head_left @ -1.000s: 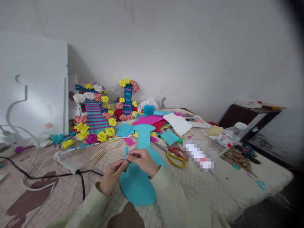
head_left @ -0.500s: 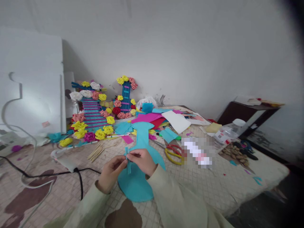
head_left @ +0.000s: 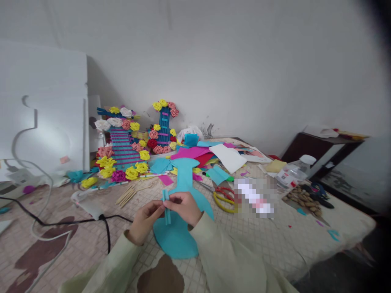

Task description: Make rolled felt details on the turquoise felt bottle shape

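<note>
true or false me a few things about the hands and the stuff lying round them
1. The left hand and right hand both pinch the blue strip. True.
2. The scissors are held in the right hand. False: they lie on the table, to the hands' right.
3. The blue cutout lies flat beneath the hands. True.
4. The wooden sticks stand in a cup. False: they lie loose on the table.

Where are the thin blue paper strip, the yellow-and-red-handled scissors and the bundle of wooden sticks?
thin blue paper strip (head_left: 167, 217): head view, its free lower end.
yellow-and-red-handled scissors (head_left: 216, 199): head view, the yellow handle loop.
bundle of wooden sticks (head_left: 126, 196): head view, middle of the bundle.
</note>
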{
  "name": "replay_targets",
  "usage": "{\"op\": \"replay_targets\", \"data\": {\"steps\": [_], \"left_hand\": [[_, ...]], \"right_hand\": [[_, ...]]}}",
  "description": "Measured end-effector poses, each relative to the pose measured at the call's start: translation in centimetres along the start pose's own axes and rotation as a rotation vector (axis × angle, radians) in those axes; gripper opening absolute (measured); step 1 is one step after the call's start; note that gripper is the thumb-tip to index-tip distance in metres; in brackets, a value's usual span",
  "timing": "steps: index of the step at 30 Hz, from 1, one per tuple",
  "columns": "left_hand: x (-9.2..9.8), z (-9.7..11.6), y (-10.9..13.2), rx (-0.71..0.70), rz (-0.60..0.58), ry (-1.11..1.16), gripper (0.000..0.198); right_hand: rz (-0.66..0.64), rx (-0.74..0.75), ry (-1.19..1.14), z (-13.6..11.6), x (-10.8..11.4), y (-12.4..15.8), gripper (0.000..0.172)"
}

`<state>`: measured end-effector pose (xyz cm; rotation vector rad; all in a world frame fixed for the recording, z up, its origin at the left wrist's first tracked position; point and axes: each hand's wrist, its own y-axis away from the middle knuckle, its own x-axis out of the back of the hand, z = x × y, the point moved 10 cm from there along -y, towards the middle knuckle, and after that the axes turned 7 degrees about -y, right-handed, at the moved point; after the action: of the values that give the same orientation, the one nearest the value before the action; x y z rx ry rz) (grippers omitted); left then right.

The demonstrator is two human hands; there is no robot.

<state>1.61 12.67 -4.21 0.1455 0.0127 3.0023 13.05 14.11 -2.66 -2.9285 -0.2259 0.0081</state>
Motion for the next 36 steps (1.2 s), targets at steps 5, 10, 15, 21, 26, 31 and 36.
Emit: {"op": "replay_targets", "data": {"steps": [5,10,15,21,26,31,36], "left_hand": [[0.2,-0.3,0.0,0.001,0.012,0.027,0.027],[0.1,-0.8,-0.2,0.019,-0.005,0.056,0.028],[-0.3,-1.3,-0.2,0.056,-0.043,0.1,0.031],[-0.8,-1.6,-0.3,0.07,-0.1,0.144,0.032],[-1.1,-1.6,-0.3,0.063,-0.116,0.165,0.031],[-1.1,-1.4,-0.2,0.065,-0.107,0.155,0.032],[-0.9,-1.5,-0.1,0.085,-0.091,0.137,0.033]], "right_hand": [[0.018,-0.004,0.019,0.0,0.1,0.1,0.02],[0.01,0.005,0.012,-0.4,0.2,0.1,0.025],[-0.008,-0.017,-0.001,-0.2,0.4,0.0,0.026],[0.012,-0.04,-0.006,0.2,0.7,-0.1,0.018],[-0.001,-0.052,-0.025,0.2,0.7,0.0,0.018],[-0.004,-0.063,-0.033,0.1,0.7,0.0,0.017],[-0.001,-0.056,-0.02,0.1,0.6,0.1,0.017]]}}
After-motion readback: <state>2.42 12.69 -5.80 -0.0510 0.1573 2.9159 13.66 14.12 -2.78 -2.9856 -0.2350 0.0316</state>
